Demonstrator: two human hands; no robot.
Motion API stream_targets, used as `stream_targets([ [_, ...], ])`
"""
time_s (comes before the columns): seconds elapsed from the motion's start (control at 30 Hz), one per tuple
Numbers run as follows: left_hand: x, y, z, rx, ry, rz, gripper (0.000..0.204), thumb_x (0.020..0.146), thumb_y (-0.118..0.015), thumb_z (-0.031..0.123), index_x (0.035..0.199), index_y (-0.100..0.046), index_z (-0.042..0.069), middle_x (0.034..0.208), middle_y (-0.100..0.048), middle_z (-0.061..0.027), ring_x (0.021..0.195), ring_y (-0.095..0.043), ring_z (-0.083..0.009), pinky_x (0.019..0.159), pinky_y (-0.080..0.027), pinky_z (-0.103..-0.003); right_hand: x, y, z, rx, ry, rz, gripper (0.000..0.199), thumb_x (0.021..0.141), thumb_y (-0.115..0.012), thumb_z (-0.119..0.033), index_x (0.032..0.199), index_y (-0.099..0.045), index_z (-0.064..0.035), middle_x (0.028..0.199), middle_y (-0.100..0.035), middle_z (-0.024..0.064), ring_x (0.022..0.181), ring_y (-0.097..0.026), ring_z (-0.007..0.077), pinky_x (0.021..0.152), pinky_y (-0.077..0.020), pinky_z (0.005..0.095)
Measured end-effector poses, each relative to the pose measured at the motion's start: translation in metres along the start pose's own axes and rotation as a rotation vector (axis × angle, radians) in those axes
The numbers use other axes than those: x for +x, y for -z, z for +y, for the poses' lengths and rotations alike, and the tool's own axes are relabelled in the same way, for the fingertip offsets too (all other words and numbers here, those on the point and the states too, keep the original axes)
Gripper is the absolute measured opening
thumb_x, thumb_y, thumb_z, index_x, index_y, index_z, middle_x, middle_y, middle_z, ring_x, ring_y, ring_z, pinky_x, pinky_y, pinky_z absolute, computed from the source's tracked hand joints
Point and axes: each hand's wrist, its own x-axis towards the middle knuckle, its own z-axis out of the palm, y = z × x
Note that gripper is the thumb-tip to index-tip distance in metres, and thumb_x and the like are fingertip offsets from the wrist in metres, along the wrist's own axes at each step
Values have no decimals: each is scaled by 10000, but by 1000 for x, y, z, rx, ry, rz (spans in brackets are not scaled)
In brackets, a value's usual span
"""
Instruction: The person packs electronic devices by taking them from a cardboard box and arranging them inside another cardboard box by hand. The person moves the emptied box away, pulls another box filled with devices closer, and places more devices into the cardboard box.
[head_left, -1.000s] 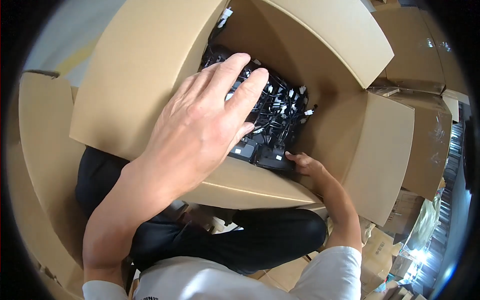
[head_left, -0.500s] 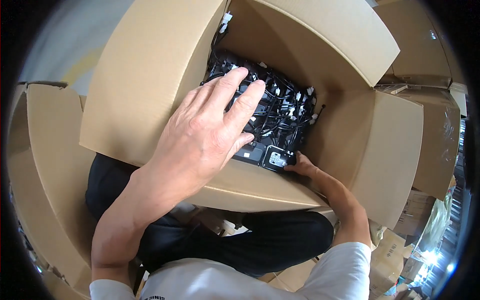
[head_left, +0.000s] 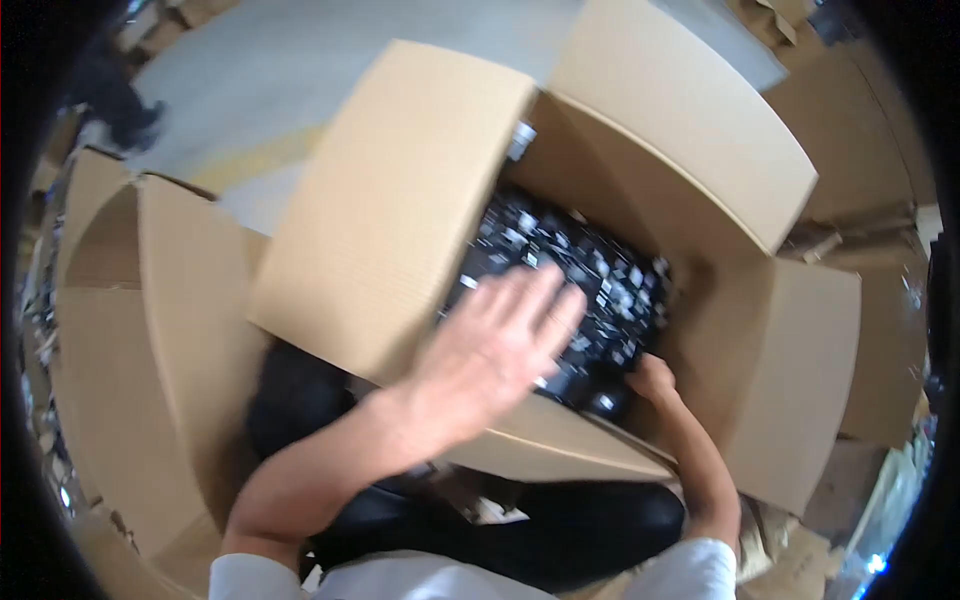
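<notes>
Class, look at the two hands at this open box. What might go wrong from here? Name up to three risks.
1. The black parts lie crowded together with white bits among them, so lifting one might snag another.
2. The left hand blocks part of the view, possibly hiding a catch.
3. The bare right hand reaches inside the box and might scrape the cardboard.
</notes>
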Motion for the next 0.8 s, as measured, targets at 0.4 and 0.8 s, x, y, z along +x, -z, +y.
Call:
stream_targets([
  [0.4,3,-48,28,-57,-148,209,477,801,-675,223,1177,-578,-54,1207,-569,-213,1048,-561,-288,877,-457,-398,164,108,-188,849,768,506,571,838,-446,70,1407,-397,79,1344,-562,225,1275,-531,313,1097,-370,376],
  [0.8,-32,-18,4,74,-67,178,265,824,-614,226,979,-584,13,947,-568,-119,792,-574,-238,687,-463,-375,76,56,-337,754,1019,506,422,903,-607,-253,1201,-598,45,1093,-689,159,981,-668,258,932,-481,410],
])
